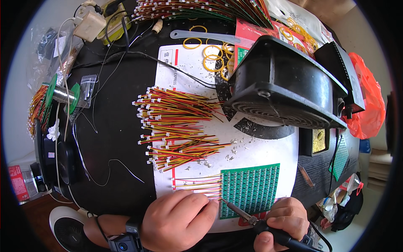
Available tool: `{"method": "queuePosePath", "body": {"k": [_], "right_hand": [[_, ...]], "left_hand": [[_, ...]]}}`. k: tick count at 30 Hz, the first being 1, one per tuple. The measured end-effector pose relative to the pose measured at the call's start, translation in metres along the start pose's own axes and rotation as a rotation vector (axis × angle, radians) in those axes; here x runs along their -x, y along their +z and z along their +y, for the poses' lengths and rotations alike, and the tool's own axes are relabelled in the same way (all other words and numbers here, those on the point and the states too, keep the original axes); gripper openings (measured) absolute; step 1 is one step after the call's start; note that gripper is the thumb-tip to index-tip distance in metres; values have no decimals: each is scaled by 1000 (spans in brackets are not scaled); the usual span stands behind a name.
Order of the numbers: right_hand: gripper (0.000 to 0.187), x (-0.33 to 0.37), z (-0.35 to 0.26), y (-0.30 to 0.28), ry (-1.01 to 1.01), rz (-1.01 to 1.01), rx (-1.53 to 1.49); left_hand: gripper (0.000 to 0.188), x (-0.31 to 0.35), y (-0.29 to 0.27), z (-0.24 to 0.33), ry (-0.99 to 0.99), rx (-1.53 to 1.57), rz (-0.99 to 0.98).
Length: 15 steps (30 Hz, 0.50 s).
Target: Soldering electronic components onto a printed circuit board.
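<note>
My right hand (289,220) is wrapped round the black handle of a soldering iron (240,212). Its metal tip meets the left edge of a green circuit board (252,185), which is a panel of many small repeated units. Just left of that spot, the fingertips of my left hand (178,220) pinch a thin wire lead, mostly hidden under the fingers. Several coloured wire leads (197,186) with white plugs run left from the same board edge. Beyond them, loose red, yellow and black connector leads (180,113) lie in piles on a white sheet (201,67).
A black box fan (285,84) stands at the right, beside a tip-cleaning box (320,140). Green-flanged solder spool (65,94), cords and a power adapter (89,25) sit left. Rubber bands (214,63) and more leads (201,10) lie at the back.
</note>
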State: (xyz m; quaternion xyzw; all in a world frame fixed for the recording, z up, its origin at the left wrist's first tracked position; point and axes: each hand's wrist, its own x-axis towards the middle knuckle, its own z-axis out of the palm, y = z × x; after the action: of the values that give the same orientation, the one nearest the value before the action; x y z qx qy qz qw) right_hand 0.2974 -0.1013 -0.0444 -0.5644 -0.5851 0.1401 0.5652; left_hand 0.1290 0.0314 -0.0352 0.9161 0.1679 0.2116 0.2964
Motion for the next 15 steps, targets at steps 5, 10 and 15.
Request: {"method": "queuePosePath", "body": {"k": [5,10,15], "right_hand": [[25,11,17,6,-101,96,-110],[25,5,9,-1,-60,39,-75],[25,3,5,-1,-22,16,-49]], "left_hand": [[23,3,-1,-1,-27,-23,-20],[24,2,-1,0,-9,-17,-19],[25,4,1,-1,8,-15,26]]}}
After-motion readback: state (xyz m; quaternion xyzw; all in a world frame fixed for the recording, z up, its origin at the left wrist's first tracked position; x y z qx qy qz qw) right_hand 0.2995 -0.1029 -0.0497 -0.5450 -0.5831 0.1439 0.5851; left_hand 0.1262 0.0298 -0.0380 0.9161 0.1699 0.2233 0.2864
